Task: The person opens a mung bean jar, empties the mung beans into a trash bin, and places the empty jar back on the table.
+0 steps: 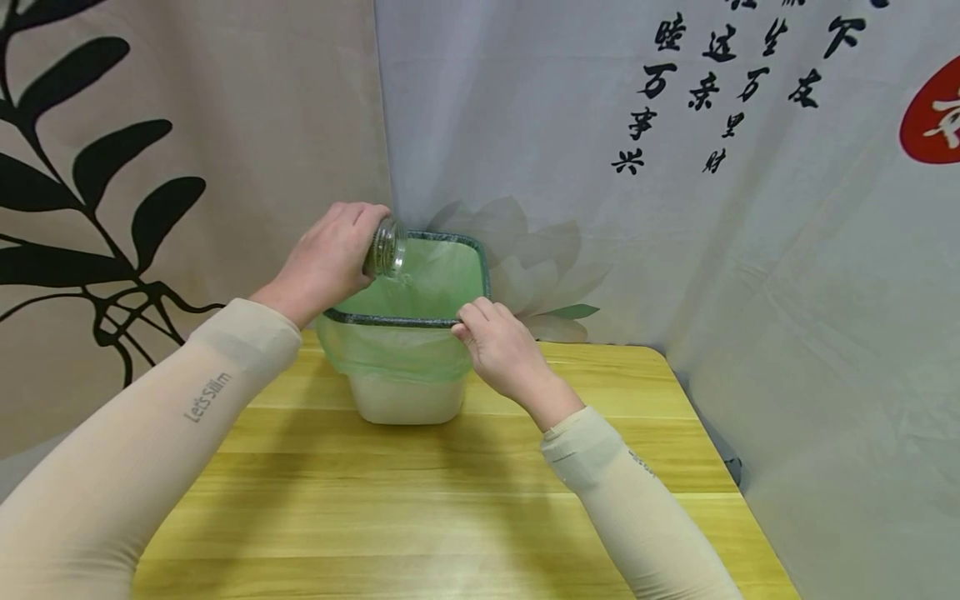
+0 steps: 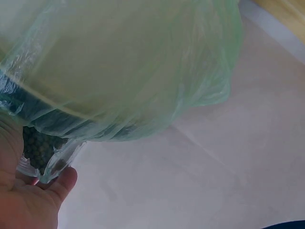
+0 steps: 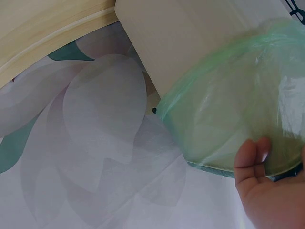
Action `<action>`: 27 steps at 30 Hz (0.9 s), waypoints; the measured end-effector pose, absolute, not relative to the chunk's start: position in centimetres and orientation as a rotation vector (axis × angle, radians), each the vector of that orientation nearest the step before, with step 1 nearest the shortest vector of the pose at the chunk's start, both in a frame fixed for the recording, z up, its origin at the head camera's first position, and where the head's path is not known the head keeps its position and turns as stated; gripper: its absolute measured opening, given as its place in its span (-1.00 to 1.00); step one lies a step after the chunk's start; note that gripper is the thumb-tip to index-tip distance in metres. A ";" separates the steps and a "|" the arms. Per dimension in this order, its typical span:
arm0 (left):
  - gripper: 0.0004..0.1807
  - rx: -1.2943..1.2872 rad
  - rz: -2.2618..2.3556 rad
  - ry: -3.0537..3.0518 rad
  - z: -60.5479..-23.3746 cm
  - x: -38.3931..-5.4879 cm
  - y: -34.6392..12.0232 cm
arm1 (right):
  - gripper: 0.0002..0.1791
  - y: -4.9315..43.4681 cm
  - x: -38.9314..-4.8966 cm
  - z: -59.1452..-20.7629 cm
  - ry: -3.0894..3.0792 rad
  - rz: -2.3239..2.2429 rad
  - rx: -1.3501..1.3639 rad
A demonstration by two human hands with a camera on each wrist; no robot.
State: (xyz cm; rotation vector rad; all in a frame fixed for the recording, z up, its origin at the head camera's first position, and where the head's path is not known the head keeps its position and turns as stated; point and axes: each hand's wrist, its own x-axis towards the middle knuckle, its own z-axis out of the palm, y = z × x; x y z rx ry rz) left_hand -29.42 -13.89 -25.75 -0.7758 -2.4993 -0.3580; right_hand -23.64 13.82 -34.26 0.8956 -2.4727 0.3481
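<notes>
Just in front of us, a person's left hand [image 1: 327,254] curls around a tilted glass jar [image 1: 387,248] of dark pellets [image 2: 38,149] over an off-white wastebasket [image 1: 408,403], while the right hand [image 1: 502,348] pinches its dark rim [image 1: 390,321] near a corner. A green plastic liner [image 1: 405,350] drapes the sides; beneath, a wood-grain table [image 1: 375,508]; behind, a lotus-print curtain [image 1: 525,258].

There it is, "Let's Slim" on the left sleeve [image 1: 176,425]; black characters [image 1: 642,125] including 万事兴 run down the pale backdrop [image 1: 525,117], beside a cropped red disc [image 1: 918,121].
</notes>
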 end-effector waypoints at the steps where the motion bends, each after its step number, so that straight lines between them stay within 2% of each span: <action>1: -0.13 -0.776 -0.353 -2.502 -25.7 -29.4 -13.9 | -0.73 13.8 -23.6 -34.3 -2.474 0.348 0.896; 27: -0.15 -0.822 -0.275 -2.428 -25.6 -29.4 -13.6 | -0.73 13.9 -23.7 -34.3 -2.472 0.336 0.894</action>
